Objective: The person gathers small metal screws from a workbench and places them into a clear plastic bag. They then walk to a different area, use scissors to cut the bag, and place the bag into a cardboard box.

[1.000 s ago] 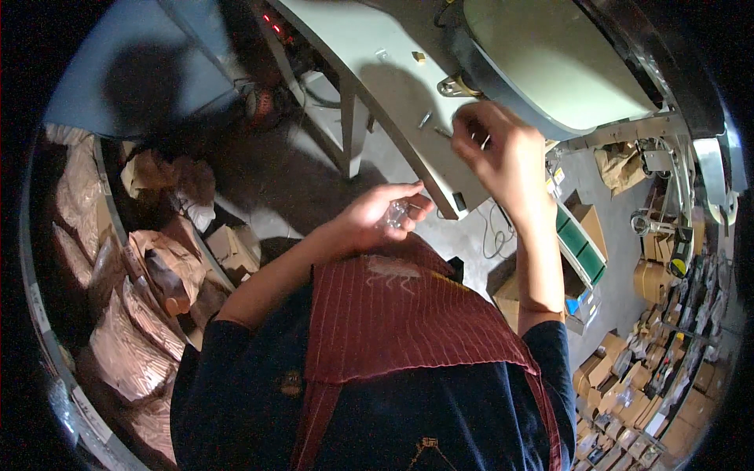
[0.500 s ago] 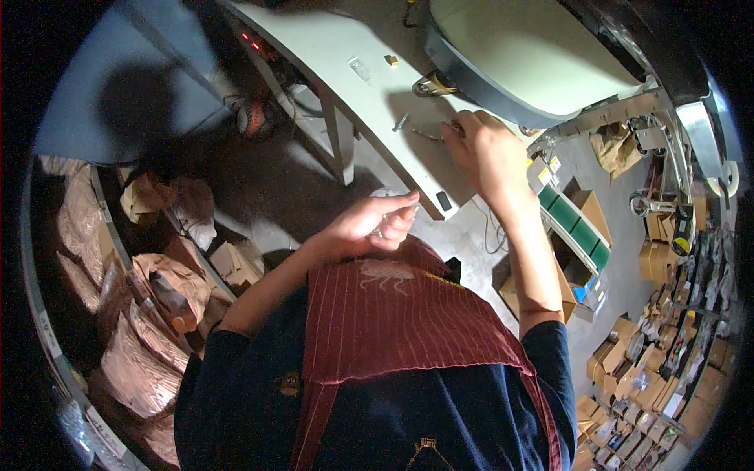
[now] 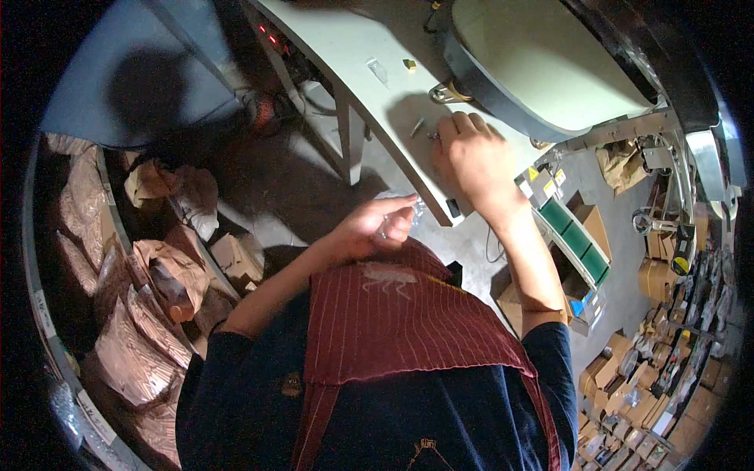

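Note:
My left hand (image 3: 375, 225) is closed in front of the apron, its fingers curled round a crumpled clear plastic bag (image 3: 408, 207) that shows past the fingertips. On the white table (image 3: 357, 43) my right hand (image 3: 476, 161) rests with its fingers bent down and drawn together. Small shiny metal pieces (image 3: 433, 135) peek out at those fingertips; whatever lies under the fingers is hidden. Just left of them lies a small, slim metal part (image 3: 418, 126), apart from the hand. Farther back are a small clear bag (image 3: 378, 71) and a tiny brass-coloured block (image 3: 410, 64).
A large rounded pale machine housing (image 3: 550, 59) overhangs the table's right side, with a metal bracket (image 3: 449, 93) at its edge. A green conveyor belt (image 3: 574, 233) stands to the right. Brown wrapped packages (image 3: 141, 353) fill shelving at left; cardboard boxes (image 3: 620, 365) crowd the right.
The fingers of my right hand have closed in over the small metal pieces, which are now mostly covered. My left hand keeps its hold on the plastic bag. The whole view has shifted slightly.

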Available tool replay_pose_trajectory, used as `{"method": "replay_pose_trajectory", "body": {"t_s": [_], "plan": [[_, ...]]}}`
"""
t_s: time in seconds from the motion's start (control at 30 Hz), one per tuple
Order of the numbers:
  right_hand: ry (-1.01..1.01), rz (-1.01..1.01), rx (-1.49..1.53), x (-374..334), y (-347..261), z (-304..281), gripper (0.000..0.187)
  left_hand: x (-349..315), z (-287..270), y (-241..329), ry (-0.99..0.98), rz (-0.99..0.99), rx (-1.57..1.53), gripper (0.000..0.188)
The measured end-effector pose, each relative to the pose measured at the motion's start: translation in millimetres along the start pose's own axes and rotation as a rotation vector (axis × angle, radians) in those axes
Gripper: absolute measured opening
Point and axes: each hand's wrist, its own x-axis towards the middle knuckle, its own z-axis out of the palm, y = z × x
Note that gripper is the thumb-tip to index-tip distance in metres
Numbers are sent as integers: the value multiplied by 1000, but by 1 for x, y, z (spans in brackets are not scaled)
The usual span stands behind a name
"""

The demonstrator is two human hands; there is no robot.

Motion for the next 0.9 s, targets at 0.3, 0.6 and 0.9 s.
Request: {"method": "replay_pose_trajectory", "body": {"t_s": [0.3,0.6,0.9], "plan": [[114,-54,611,-17,-1,-32,22,-5,8,3,66,83,65,30],[57,-64,673,-15,-7,-37,15,-9,4,0,-88,33,87,33],[217,-33,561,4,-6,-17,26,-8,8,-7,-7,-39,133,41]]}}
